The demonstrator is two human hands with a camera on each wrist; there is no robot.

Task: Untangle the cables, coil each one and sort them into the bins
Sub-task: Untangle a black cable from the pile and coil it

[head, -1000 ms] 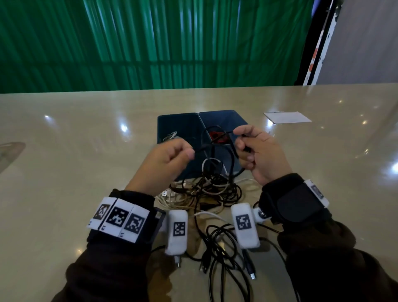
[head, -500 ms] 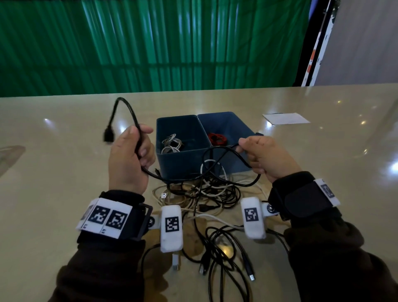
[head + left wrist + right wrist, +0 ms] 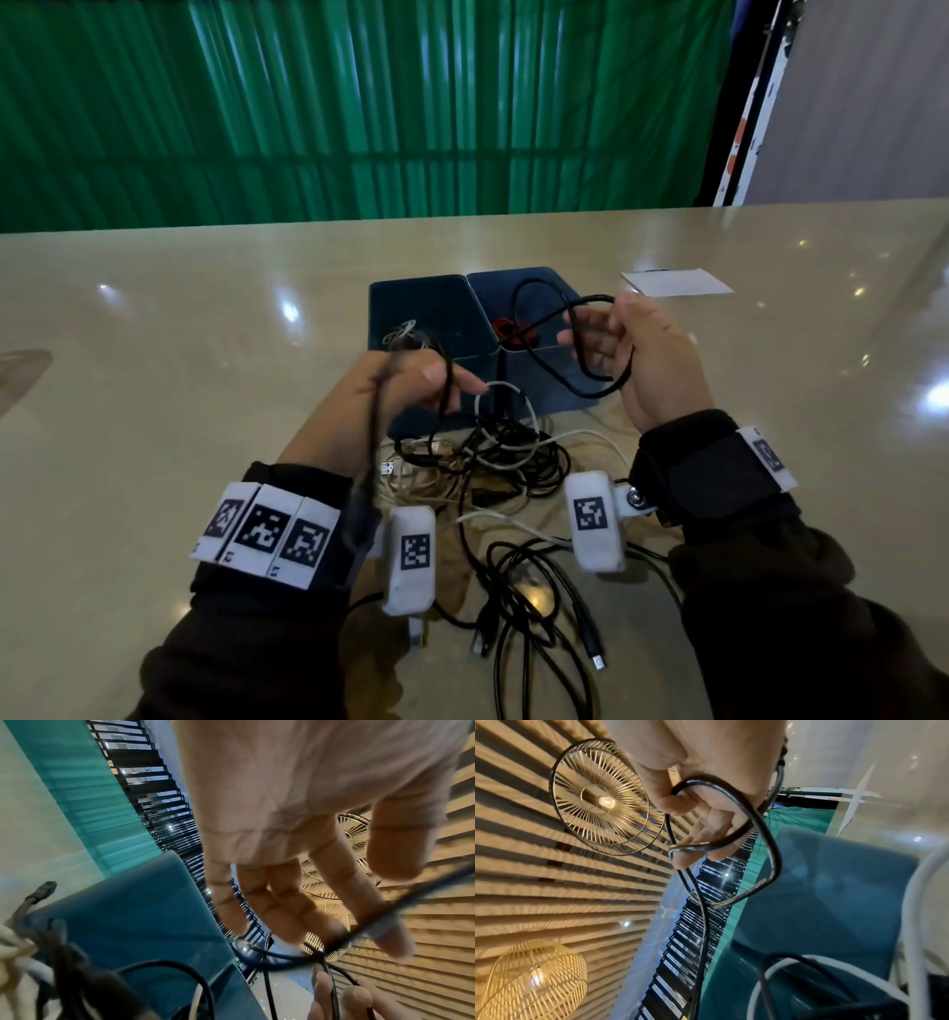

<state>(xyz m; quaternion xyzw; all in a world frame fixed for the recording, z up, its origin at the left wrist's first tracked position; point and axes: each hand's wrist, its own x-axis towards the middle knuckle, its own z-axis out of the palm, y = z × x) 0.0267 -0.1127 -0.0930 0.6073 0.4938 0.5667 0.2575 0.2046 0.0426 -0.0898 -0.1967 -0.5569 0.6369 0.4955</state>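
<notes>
The step in hand looks like coiling: a thin black rubber-sheathed cable [image 3: 560,329] is lifted clear above the bench and strung between both hands. The right hand [image 3: 647,360] grips the loops already gathered, its fingers curled round a couple of turns that hang beside the palm; the right wrist view shows those turns threaded through the bent fingers. The left hand [image 3: 395,401] holds the free run of the same cable, which crosses its mostly extended fingertips in the left wrist view and seems lightly pinched there rather than clenched, while the tail droops blurred down past the left wrist. Judging from this, the next move calls for feeding the slack across and laying another turn onto the bundle, keeping the loops even so they do not spring open. Just under the hands lies the tangled heap of black and white cords [image 3: 493,462], and the hanging tail could snag in it, so the cable wants to stay raised. Behind the hands stand two dark blue plastic bins [image 3: 426,303] side by side, walls touching; the left one holds pale cords, the right one something red. Their near rims sit close under the loops, so the drop is short. The glossy beige stone bench [image 3: 154,385] lies broad to either side, with a white paper slip [image 3: 678,282] well off to the right.
</notes>
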